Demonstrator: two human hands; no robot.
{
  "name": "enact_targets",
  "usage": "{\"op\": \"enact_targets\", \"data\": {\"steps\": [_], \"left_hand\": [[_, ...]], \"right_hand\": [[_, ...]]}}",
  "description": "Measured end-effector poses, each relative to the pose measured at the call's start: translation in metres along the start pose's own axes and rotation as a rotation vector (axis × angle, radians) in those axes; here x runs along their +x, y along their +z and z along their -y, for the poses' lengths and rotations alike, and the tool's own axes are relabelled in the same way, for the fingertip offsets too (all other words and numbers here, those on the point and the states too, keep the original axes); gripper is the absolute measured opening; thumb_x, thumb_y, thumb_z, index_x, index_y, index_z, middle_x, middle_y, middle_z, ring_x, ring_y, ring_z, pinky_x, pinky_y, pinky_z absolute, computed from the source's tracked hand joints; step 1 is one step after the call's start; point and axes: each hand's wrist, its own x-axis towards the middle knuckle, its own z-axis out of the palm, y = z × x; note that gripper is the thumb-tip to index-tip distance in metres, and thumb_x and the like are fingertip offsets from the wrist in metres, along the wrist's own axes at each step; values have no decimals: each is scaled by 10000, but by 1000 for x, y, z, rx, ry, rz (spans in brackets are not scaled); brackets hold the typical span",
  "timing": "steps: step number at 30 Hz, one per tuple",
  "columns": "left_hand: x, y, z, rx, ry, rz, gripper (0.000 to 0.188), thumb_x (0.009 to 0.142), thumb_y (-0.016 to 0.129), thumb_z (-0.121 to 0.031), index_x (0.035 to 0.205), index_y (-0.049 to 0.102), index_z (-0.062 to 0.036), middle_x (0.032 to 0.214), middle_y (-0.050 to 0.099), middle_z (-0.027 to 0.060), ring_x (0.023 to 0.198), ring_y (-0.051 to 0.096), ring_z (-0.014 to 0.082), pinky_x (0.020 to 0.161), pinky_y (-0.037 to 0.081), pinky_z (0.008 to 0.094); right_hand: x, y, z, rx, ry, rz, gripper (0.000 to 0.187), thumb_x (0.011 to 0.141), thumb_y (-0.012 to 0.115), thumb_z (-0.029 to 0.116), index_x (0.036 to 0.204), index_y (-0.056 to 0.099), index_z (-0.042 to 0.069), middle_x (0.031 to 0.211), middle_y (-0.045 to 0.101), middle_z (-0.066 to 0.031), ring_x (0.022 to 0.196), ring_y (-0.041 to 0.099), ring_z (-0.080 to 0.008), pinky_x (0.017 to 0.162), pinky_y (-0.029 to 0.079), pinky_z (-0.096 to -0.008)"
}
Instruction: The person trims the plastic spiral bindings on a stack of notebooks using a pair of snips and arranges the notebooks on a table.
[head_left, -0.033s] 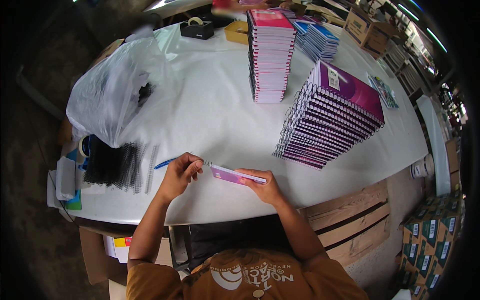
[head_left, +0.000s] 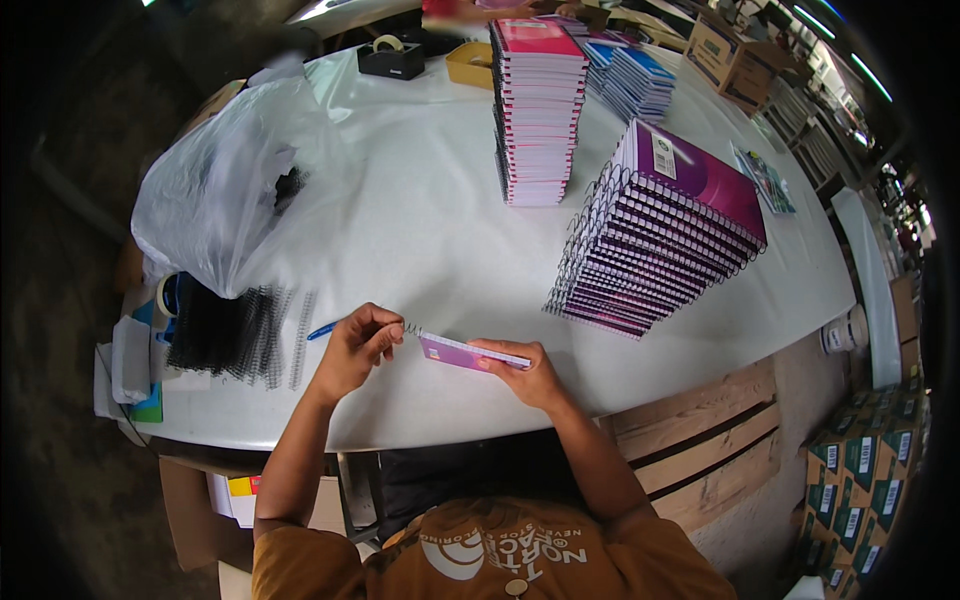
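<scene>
A purple-covered notebook is held up near the table's front edge, its punched edge upward. My right hand grips its right part, thumb on top. My left hand pinches a dark spiral binding wire, which reaches to the notebook's left corner. Behind the left hand a blue pen lies on the table. To the left is a pile of black spiral wires, with a single loose spiral beside it.
A tall stack of purple spiral notebooks stands at right, a red-topped stack behind it, blue notebooks farther back. A plastic bag with spirals sits at left. Tape dispenser and yellow tray are at the back.
Almost nothing differs. My left hand and the notebook appear very slightly shifted to the left, along with the whole view.
</scene>
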Motion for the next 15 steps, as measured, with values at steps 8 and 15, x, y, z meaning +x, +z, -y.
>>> {"op": "enact_targets", "data": {"steps": [8, 15], "left_hand": [[8, 12, -25, 998, 481, 191, 308, 843, 599, -195, 1117, 571, -59, 1078, 594, 132, 862, 554, 295, 798, 401, 374], [11, 34, -35, 1083, 676, 52, 164, 673, 733, -119, 785, 614, -103, 798, 626, 38, 803, 563, 253, 751, 393, 369]], "right_hand": [[-6, -5, -10, -15, -122, -8, 329, 859, 587, 38, 1186, 585, 65, 1099, 649, -87, 909, 587, -83, 814, 461, -233], [-9, -3, -7, -88, -207, -7, 337, 860, 567, 33, 1194, 576, 76, 1078, 645, -139, 880, 647, -207, 789, 482, -290]]}}
